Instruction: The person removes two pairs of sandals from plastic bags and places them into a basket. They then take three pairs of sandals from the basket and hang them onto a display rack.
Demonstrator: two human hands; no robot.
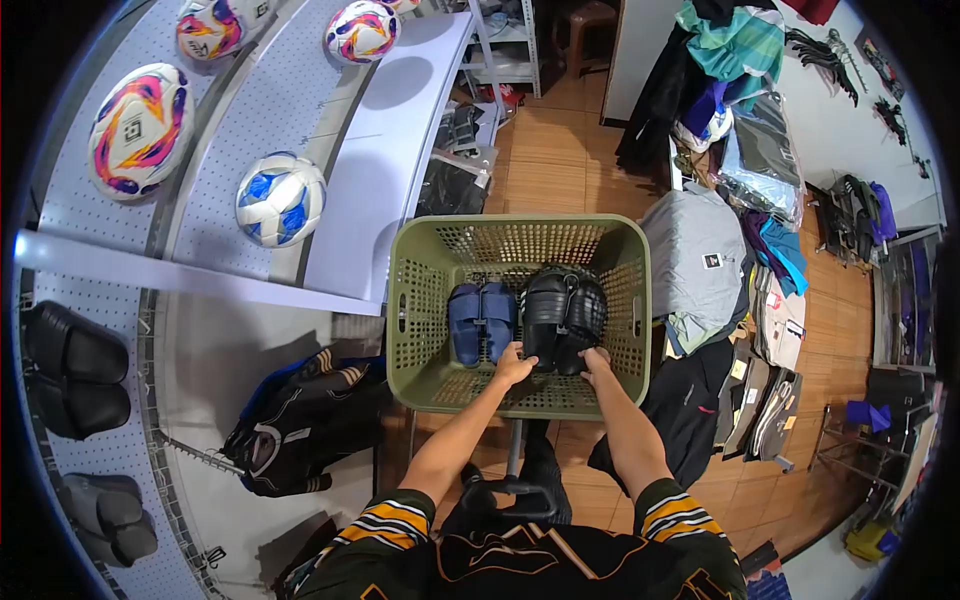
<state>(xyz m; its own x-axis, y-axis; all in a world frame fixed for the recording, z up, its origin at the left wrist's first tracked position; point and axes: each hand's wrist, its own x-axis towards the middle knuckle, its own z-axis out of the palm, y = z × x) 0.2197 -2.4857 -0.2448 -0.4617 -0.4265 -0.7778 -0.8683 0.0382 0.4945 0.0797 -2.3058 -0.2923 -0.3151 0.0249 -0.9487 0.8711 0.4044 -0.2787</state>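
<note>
A green plastic basket (415,385) with perforated walls stands in front of me. Inside it, on the left, lies a pair of navy blue slides (482,318). To their right is a pair of black slides (564,310), overlapping more dark footwear behind. My left hand (515,366) is closed at the near end of the left black slide, its thumb side against the edge. My right hand (596,366) grips the near end of the right black slide from the outer side. Some of the fingers on both hands are hidden under the slides.
Left, shelves (340,200) hold several balls, including a blue-and-white ball (281,199). Black slides (75,370) hang on the pegboard. A dark jersey (305,420) hangs below. Grey bagged clothing (700,255) is stacked right of the basket. A stool (588,30) stands far ahead on wooden flooring.
</note>
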